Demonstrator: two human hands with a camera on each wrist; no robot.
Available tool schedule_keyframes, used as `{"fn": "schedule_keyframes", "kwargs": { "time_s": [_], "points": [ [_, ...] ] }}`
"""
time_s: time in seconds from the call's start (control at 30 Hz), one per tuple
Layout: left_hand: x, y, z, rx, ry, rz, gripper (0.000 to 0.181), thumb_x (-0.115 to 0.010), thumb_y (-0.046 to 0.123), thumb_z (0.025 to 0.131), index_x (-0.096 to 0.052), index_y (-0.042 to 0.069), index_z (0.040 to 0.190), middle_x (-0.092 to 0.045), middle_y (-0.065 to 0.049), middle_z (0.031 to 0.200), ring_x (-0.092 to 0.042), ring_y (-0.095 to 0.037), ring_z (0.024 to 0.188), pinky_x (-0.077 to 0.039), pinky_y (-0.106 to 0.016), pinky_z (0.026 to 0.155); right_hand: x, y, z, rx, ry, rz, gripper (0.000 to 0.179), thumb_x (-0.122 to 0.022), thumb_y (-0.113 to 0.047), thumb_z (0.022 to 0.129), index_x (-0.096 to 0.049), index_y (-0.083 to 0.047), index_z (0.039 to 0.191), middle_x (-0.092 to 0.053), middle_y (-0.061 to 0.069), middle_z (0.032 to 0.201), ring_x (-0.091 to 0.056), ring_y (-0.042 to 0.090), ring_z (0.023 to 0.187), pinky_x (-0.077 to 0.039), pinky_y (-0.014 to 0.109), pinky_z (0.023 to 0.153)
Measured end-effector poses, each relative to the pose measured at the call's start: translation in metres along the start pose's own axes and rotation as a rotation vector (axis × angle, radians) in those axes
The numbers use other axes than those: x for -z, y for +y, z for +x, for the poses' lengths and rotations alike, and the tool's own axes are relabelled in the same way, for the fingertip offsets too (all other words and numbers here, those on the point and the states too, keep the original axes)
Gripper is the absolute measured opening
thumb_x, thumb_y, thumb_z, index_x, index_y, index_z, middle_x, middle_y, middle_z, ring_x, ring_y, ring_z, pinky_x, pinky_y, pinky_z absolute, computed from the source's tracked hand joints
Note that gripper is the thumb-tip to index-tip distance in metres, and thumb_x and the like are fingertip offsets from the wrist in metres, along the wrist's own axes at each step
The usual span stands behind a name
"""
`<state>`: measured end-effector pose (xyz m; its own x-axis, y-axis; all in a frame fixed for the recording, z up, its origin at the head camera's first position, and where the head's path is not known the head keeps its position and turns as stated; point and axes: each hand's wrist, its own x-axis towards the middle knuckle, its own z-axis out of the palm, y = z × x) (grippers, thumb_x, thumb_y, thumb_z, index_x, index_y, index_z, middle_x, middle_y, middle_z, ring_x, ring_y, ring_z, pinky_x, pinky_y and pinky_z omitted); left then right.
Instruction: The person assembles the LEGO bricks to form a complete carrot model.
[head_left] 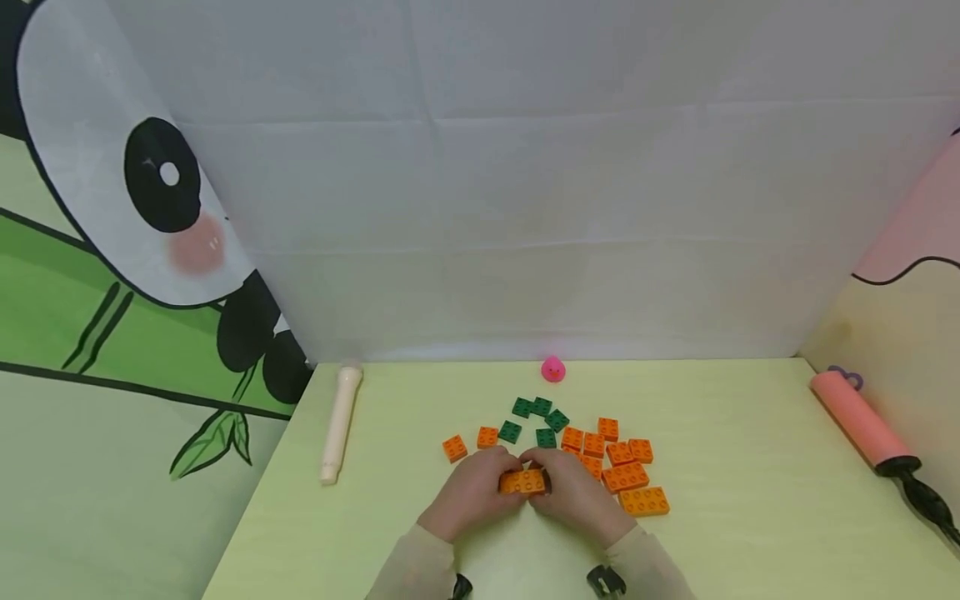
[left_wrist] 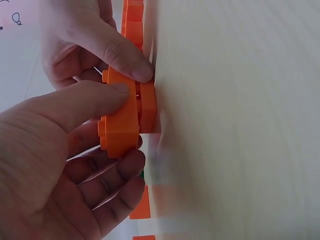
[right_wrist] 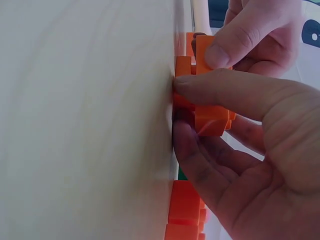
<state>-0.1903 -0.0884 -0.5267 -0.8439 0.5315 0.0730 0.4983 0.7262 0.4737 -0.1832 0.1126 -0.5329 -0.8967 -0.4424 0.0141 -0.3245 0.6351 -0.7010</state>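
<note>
Orange studded plastic brick (left_wrist: pixel 123 117), probably light and stiff, is best held by its sides: left grip (head_left: pixel 476 490) pinches it, right grip (head_left: pixel 573 492) pinches the orange plastic block (left_wrist: pixel 148 110) under it.

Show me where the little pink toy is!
In the head view, the little pink toy sits slightly right of centre at the far edge of the table, just beyond the green bricks.
</note>
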Motion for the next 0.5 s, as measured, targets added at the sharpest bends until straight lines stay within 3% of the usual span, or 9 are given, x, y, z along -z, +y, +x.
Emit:
{"fn": "schedule_keyframes", "kwargs": {
  "time_s": [0.2, 0.5],
  "points": [
    [0.001, 0.001, 0.001, 0.002, -0.01, 0.062, 0.019, -0.083, 0.026, 0.086, -0.074, 0.014, 0.098, -0.054, 0.01, 0.082, -0.048, -0.01, 0.07, -0.045, -0.025, 0.067, 0.0, -0.002, 0.002, -0.005, -0.007, 0.0, 0.048, -0.083, -0.001, 0.082, -0.069, -0.011, 0.127, -0.069, 0.004, 0.121, -0.063, 0.021, 0.105, -0.055, 0.046, 0.095],
    [0.007, 0.0, 0.002, 0.037, -0.023, 0.097, 0.028, -0.08, 0.031, 0.093, -0.076, 0.01, 0.112, -0.055, 0.007, 0.085, -0.049, -0.012, 0.073, -0.045, -0.025, 0.069, -0.003, -0.005, 0.011, -0.026, 0.023, 0.006, 0.045, -0.081, 0.0, 0.085, -0.069, -0.01, 0.127, -0.068, 0.007, 0.126, -0.062, 0.03, 0.118, -0.05, 0.052, 0.103]
  ]
}}
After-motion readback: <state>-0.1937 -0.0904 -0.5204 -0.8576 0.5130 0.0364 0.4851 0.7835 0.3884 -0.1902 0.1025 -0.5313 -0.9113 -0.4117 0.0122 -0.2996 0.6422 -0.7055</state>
